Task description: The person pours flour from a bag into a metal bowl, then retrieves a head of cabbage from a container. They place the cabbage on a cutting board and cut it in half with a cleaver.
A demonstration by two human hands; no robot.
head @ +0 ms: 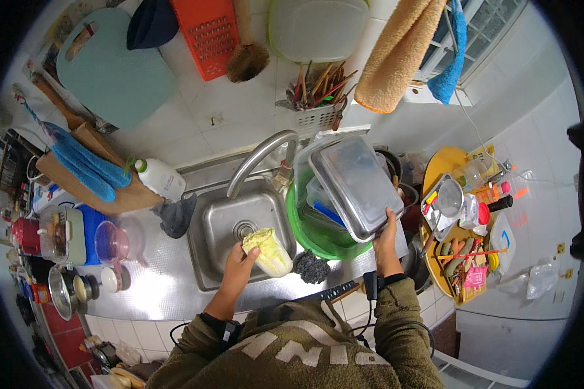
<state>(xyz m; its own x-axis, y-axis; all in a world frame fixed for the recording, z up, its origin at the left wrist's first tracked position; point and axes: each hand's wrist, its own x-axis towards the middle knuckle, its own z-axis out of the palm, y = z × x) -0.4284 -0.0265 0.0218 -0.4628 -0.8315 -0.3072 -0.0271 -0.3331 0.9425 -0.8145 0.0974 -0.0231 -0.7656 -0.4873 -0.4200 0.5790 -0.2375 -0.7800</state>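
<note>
My left hand [242,265] holds a pale yellow-green piece of napa cabbage [272,255] above the front right part of the stainless steel sink [228,216]. A curved metal faucet [258,158] arches over the back of the sink. To the right, my right hand [387,240] grips the lower right corner of a rectangular metal container with a translucent lid [360,182]. That container sits tilted over a green plastic basin [299,228], where clear plastic boxes [316,194] are partly hidden. A dark mesh scrubber [311,267] lies between the sink and the basin.
A grey cloth [175,214] drapes by the sink's left rim, near a white bottle [160,179]. Pink cups [111,242] stand on the left counter. A cutlery basket [316,114] hangs behind the faucet. At right, a yellow table [435,170] carries vegetables, a strainer and jars.
</note>
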